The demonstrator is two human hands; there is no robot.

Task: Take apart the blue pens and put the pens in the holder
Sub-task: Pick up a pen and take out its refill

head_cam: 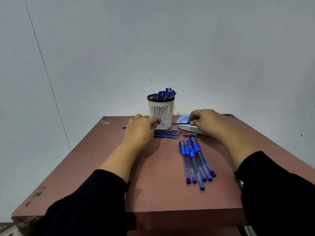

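Black sleeves at 6 o'clock, both forearms reaching over a reddish-brown counter. At 4 o'clock of counter centre, a bunch of whole blue pens lies fanned, about five, grips pointing far, end plugs near; they touch each other. Farther out at 12 o'clock, a row of bare refills lies flat, side by side, tips to the right, partly under the left hand. Just right of them, a small blue part lies alone, kind unclear. Left hand at 11 o'clock, knuckles up, fingers curled round a pen barrel; the barrel's blue end plug sticks out left of the hand. Right hand at 1 o'clock, thumb and fingers pinching the dark refill that spans between both hands, its left end in the barrel. The held pen is above the counter, level, crossing in front of the holder's base. Under the right hand, a shallow white tray with something blue inside, contents unclear. Farthest, at 12 o'clock, the white slotted holder with black rim stands upright near the counter's back edge, packed with blue pen parts sticking above the rim, leaning right. Pale wall behind.
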